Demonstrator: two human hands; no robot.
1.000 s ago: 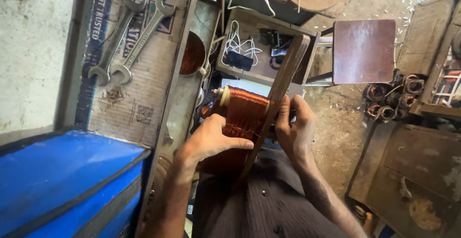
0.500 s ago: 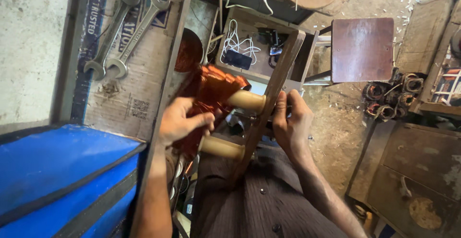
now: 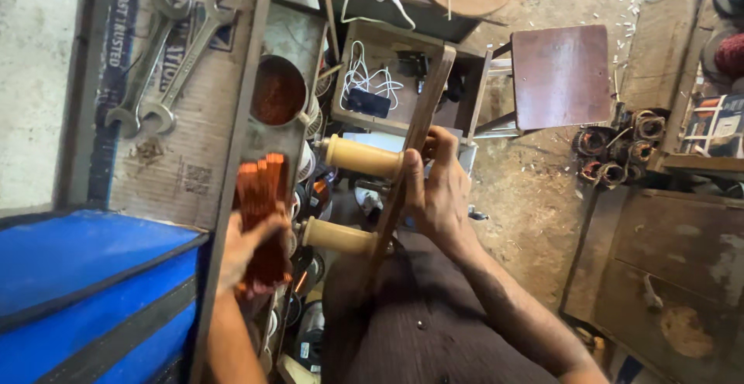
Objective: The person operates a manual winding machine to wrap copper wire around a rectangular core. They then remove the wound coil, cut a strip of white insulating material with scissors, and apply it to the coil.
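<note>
- While the left hand [image 3: 246,254] closes its fingers around a bundle of copper wire coil [image 3: 262,221], that coil sits clear of the wooden winding frame [image 3: 409,159], just beside the bench edge [image 3: 232,175].
- Right hand [image 3: 438,190] grips the frame's upright, fingers wrapped shut on it; both cream pegs [image 3: 363,158] stand bare.
- Judgement: the coil wants an even, loose hold so the turns stay together.
- Room is tight: the bench edge lies left, a cluttered shelf [image 3: 372,82] ahead, the lap below. Spanners [image 3: 167,58] lie well apart.
</note>
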